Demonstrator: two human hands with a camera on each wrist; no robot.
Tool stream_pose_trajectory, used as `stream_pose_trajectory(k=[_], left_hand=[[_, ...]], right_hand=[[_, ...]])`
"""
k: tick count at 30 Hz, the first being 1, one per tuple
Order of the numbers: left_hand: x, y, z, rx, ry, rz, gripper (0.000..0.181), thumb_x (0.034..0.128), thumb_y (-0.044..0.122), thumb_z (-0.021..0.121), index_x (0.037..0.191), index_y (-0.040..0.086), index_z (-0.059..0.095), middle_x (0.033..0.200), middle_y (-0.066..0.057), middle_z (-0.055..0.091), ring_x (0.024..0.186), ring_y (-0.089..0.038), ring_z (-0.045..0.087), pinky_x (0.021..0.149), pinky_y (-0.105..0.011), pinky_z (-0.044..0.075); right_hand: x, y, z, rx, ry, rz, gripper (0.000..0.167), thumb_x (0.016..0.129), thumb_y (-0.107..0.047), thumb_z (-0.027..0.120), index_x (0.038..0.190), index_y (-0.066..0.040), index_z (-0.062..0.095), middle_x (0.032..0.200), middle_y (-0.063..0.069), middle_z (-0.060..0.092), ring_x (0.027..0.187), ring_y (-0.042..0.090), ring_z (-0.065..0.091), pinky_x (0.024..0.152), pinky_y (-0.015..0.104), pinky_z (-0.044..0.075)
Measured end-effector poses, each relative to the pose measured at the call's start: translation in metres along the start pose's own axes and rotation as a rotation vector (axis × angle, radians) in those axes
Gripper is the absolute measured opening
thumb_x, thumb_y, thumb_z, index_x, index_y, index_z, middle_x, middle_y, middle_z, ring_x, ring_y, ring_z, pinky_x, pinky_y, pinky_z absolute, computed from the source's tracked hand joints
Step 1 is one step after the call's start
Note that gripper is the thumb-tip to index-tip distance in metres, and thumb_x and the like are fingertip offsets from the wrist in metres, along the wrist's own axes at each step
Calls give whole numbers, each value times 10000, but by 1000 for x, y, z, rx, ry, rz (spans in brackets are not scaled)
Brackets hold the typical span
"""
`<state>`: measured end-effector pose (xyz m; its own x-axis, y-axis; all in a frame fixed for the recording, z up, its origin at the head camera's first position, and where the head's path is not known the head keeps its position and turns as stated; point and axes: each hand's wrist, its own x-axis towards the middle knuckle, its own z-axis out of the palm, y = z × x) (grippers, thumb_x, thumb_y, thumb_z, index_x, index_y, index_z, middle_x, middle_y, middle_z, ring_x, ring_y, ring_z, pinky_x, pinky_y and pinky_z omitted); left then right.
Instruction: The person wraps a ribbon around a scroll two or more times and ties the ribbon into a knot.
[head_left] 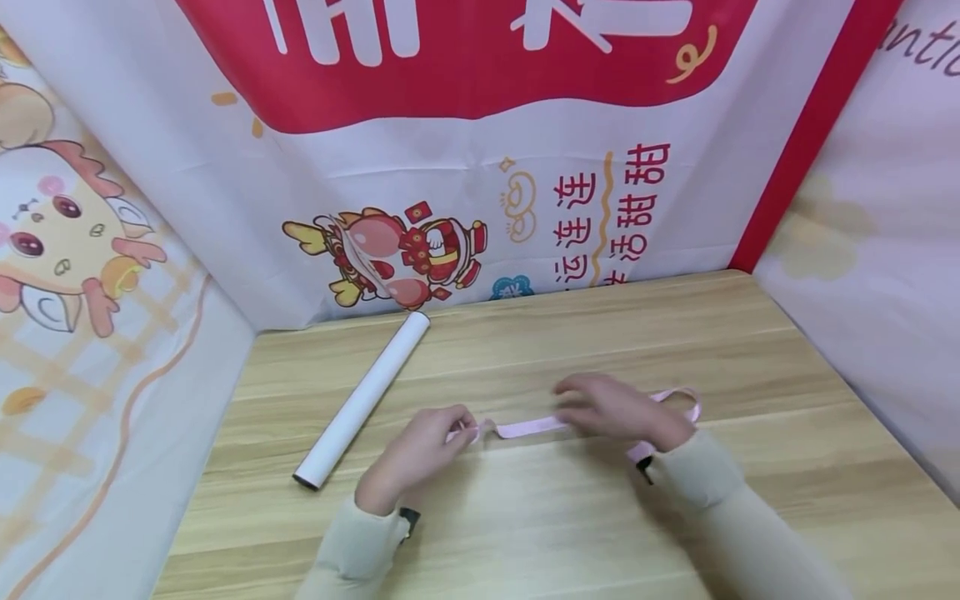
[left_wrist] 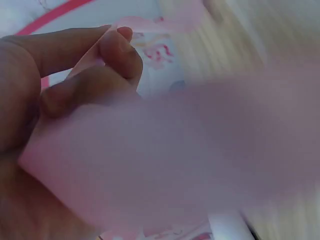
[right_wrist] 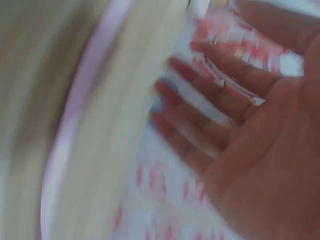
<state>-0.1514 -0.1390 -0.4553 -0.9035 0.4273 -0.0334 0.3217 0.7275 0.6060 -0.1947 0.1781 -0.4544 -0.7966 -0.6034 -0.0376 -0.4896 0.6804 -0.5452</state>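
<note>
One pale pink ribbon (head_left: 528,428), narrow and flat, laid crosswise over the middle of a wood-grain table (head_left: 540,525), short of the back edge; its right portion forms a loop towards the right edge, and a further piece shows beside the right wrist. Left hand (head_left: 420,450): pinching the ribbon between thumb and fingers, a broad blurred length crossing the left wrist view in front of it. Right hand (head_left: 615,408): fingers spread and slightly bent, gripping nothing; it hovers over the ribbon in the head view, and the right wrist view shows the strip apart from the fingertips. One white tube (head_left: 363,400), dark at the near end, lying slantwise towards the left edge, its far end at the back edge, untouched. Step in hand, as judged: managing the ribbon's length, one part secured by the left hand, the rest slack. Next move, as judged: calls for the right fingers to come down and pinch the strip while the left keeps its hold, without twisting the band.
</note>
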Motion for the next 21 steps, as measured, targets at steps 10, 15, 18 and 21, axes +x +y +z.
stream_pose_trajectory(k=[10,15,18,21], left_hand=[[5,25,0,19,16,75,104,1045,190,662,1010,119,729,914,9,733,816,-104,611,749,-288,529],[-1,17,-6,6,35,-25,102,1045,169,653,1025,111,734,885,15,695,755,-105,562,690,-259,484],[-3,10,-9,-3,46,-64,97,1039,149,650,1020,106,735,842,26,664,701,-105,533,642,-239,453],[-5,2,-12,6,59,-72,90,1030,140,658,996,111,736,829,37,666,698,-98,532,651,-235,459]], right_hand=[[53,-45,48,336,-107,-118,270,1040,-164,656,1308,-162,685,1270,-6,751,1205,147,678,1115,450,539],[52,-38,48,412,-71,-103,131,1055,-171,626,1131,-147,730,971,8,763,861,91,654,813,273,571],[49,-33,43,402,-39,-88,146,1076,-220,610,1118,-146,728,865,-13,707,757,86,603,704,235,534],[47,-27,38,342,-8,-79,166,1078,-226,605,1086,-129,740,812,-34,663,712,75,570,653,232,511]])
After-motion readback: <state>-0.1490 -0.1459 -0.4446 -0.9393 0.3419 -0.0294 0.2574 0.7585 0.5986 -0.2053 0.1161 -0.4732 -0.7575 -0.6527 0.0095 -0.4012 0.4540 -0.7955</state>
